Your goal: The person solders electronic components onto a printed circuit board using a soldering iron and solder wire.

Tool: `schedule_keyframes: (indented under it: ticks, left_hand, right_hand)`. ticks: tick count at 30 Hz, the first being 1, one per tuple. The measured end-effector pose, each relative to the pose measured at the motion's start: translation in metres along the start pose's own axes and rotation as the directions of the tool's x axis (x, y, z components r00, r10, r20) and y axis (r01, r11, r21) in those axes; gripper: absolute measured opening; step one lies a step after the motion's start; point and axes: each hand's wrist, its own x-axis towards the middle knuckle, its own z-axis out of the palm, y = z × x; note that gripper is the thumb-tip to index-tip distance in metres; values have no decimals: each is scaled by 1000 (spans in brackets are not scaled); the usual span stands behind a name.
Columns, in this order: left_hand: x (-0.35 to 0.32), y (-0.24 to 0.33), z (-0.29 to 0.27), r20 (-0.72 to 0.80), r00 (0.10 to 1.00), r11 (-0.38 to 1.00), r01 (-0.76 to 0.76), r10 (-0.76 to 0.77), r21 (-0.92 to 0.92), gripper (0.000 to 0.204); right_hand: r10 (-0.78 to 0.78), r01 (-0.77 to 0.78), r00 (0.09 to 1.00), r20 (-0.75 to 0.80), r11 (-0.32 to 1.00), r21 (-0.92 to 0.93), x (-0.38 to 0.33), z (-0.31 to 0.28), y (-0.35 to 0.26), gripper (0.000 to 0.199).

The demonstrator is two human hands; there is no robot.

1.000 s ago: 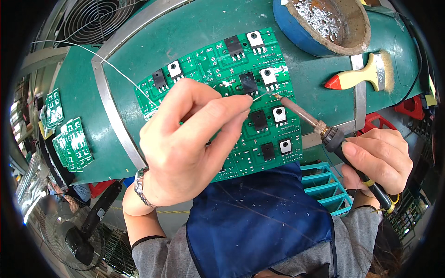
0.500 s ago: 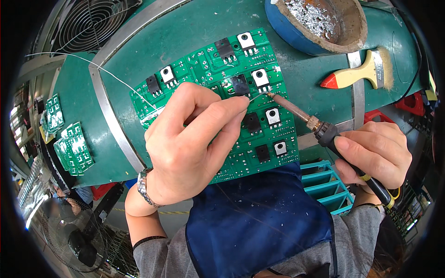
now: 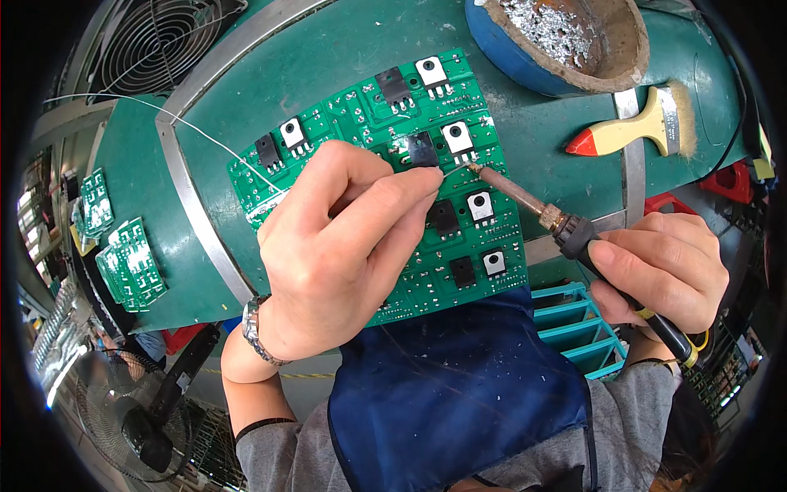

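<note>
A green circuit board [image 3: 352, 111] lies on the green bench top, carrying several black and white-faced transistors. My left hand [image 3: 344, 238] is over its middle, fingers pinched on a thin solder wire [image 3: 221, 145] that trails away to the upper left. The wire's short end pokes out past my fingertips toward the legs of a white-faced transistor [image 3: 457, 139]. My right hand [image 3: 664, 266] grips a soldering iron [image 3: 574, 234] by its black handle. The iron's tip is at those same legs, beside the wire's end. My left hand hides part of the board.
At the back right stands a blue-sided bowl [image 3: 525, 61] with silvery solder scraps. A brush [image 3: 631, 131] with a red-tipped handle lies right of the board. Smaller circuit boards [image 3: 131, 262] are stacked at the left. A teal rack [image 3: 578, 328] sits below the bench edge.
The board has shifted very slightly to the left. Both hands keep almost the same pose, with the iron's tip and the wire still at the same transistor's legs.
</note>
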Motion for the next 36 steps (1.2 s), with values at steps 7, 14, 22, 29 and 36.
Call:
schedule_keyframes:
  ticks: [7, 14, 22, 29, 36]
  left_hand:
    - [8, -3, 0, 3, 996, 996, -91, 91, -19, 20]
    - [26, -7, -3, 82, 995, 992, 71, -63, -104, 17]
    - [26, -11, 2, 132, 990, 982, 67, -44, -175, 17]
    - [26, -13, 2, 143, 989, 983, 71, -47, -172, 18]
    - [27, -12, 2, 121, 992, 985, 37, -17, -171, 18]
  right_hand:
    - [-11, 11, 1000, -7, 1000, -9, -1, -5, -2, 27]
    - [-8, 8, 999, -37, 1000, -4, 0, 1, -1, 26]
    - [-24, 24, 998, -61, 1000, 4, -1, 1, -2, 23]
    - [-12, 13, 999, -36, 1000, 0, 1, 0, -1, 23]
    - [0, 0, 1000, -10, 1000, 16, 2, -3, -3, 25]
